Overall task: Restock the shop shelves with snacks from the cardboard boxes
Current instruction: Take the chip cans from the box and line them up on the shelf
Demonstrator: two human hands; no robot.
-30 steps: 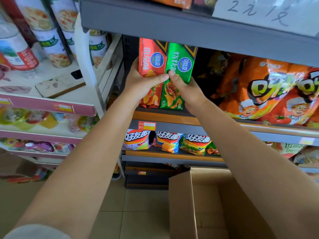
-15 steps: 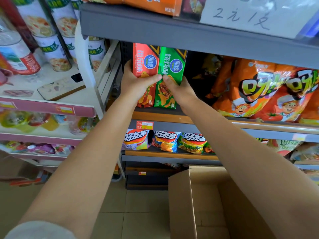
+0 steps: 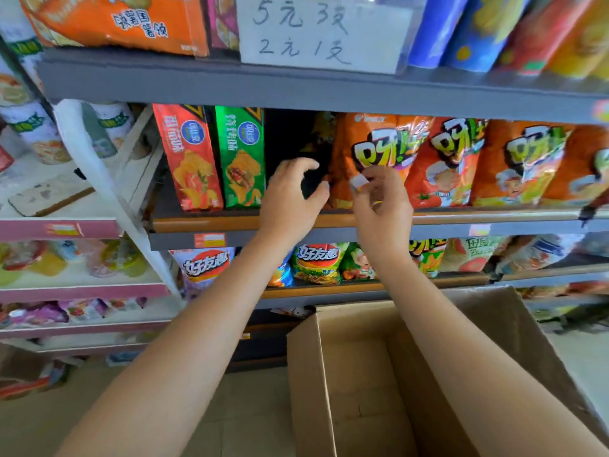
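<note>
Now both hands empty, off the boxes. Left hand (image 3: 290, 192) loosely spread at the dark gap mid-shelf, gripping nothing. Right hand (image 3: 379, 199) fingers relaxed, in front of the orange chip bags (image 3: 445, 159). Red snack box (image 3: 188, 156) and green snack box (image 3: 240, 156) stand upright, side by side, at the shelf (image 3: 230, 222) left end. Cardboard box (image 3: 346, 374) open below.

Glossy foil snack bags (image 3: 441, 159), matt cardboard box (image 3: 349, 374)

You can read "5元3支" and "2元1支" handwritten on the white sign (image 3: 321, 31) on the top shelf, and "好友趣" on the chip bags (image 3: 315, 262) on the lower shelf
</note>
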